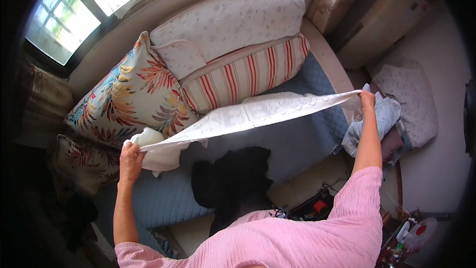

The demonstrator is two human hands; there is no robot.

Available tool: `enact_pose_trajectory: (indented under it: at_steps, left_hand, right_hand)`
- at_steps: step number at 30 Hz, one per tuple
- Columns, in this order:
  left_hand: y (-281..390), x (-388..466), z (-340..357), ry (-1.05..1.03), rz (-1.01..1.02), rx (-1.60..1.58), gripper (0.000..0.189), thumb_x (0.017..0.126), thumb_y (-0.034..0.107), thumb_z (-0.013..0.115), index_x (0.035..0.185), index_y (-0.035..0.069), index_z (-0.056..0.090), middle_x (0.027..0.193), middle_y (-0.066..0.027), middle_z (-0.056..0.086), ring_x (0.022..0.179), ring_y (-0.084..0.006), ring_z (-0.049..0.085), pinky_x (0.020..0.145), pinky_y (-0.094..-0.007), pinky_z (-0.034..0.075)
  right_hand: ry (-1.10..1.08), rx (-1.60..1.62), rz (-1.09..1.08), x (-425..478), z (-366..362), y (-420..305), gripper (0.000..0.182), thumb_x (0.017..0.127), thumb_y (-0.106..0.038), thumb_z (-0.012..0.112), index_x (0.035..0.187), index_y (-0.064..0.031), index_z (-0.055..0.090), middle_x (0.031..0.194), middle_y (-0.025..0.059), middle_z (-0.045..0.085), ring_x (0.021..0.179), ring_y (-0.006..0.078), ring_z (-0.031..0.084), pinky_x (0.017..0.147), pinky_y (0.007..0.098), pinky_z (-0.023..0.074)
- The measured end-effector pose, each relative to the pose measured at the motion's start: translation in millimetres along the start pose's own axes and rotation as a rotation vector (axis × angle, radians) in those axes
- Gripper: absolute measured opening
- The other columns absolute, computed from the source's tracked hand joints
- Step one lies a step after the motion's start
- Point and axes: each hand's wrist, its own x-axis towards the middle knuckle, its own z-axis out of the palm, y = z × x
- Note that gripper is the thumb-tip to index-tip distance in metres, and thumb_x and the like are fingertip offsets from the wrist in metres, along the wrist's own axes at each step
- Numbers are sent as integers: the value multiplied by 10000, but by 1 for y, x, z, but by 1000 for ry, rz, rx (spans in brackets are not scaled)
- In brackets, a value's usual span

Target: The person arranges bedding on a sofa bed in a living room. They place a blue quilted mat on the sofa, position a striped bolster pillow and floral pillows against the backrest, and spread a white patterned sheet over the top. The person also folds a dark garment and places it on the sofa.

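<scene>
A white cloth [253,113] is stretched between my two hands above a couch with a blue quilted cover [167,199]. At the left, my left hand [132,156] grips one end, with a bunched white part of fabric hanging beside it. My right hand [367,100] pinches the other end at the right, over a pale blue crumpled cloth [385,113]. Behind the stretched cloth lean a leaf-patterned cushion [122,100] and a red-striped cushion [245,74]. A black garment [234,178] lies on the blue cover below the cloth.
A folded pale quilted fabric [238,18] rests along the couch back under the window [63,18]. Another patterned cushion [81,160] is at the left. A pale pillow [409,100] sits beyond the right armrest [327,56]. Small items and cords lie at the lower right.
</scene>
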Motion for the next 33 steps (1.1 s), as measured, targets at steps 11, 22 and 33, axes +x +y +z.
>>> enact_pose_trajectory:
  at_steps: [11,22,33]
  left_hand:
    - [-77,98,-35,332,-467,-587,207,874,170,629,728,31,582,595,39,497,518,-33,422,494,-202,334]
    - [-182,232,-75,832,-548,-561,97,866,137,582,815,54,588,680,-21,621,601,-87,536,581,-236,405]
    - [-179,349,100,633,-381,-535,593,866,162,596,1358,18,299,1382,-219,387,1296,-309,368,1058,-367,273]
  right_hand:
    - [-91,1087,342,11,137,-215,159,838,-139,546,968,-122,637,830,39,649,741,185,630,595,336,534]
    - [-47,1198,-87,59,254,-390,335,850,-104,541,1183,-119,512,1015,23,613,885,137,622,712,274,479]
    - [117,51,-520,34,446,-406,1028,740,-590,633,1446,-48,120,1455,196,271,1356,306,248,1051,545,184]
